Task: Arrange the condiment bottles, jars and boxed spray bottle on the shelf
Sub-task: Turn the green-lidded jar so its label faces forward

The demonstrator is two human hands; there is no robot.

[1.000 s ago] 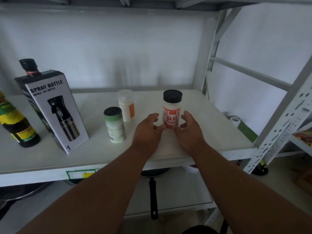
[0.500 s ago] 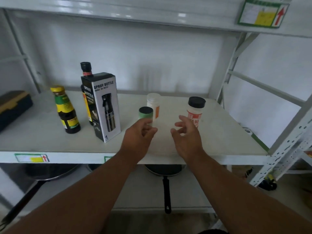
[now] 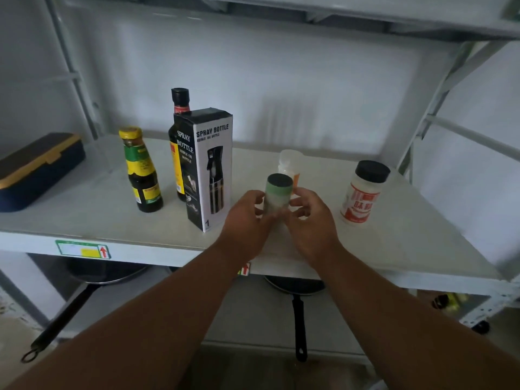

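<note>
A small jar with a green band and black lid [image 3: 278,192] stands mid-shelf, and both my hands are closed around it: my left hand [image 3: 247,220] on its left side, my right hand [image 3: 311,218] on its right. Behind it is a white jar with an orange label [image 3: 289,164]. A red-labelled jar with a black lid [image 3: 363,192] stands apart to the right. The boxed spray bottle [image 3: 209,170] is upright to the left, with a tall dark bottle [image 3: 178,142] behind it and a yellow-capped sauce bottle [image 3: 142,170] further left.
The white shelf [image 3: 408,249] ends at a metal upright on the right. A dark blue case with a gold trim [image 3: 36,170] lies at the far left. Frying pans [image 3: 298,305] sit on the lower shelf beneath.
Both hands left the red-labelled jar, moved left and closed around the green-banded jar. The view pulled back and shifted left, bringing the sauce bottles and the blue case into sight.
</note>
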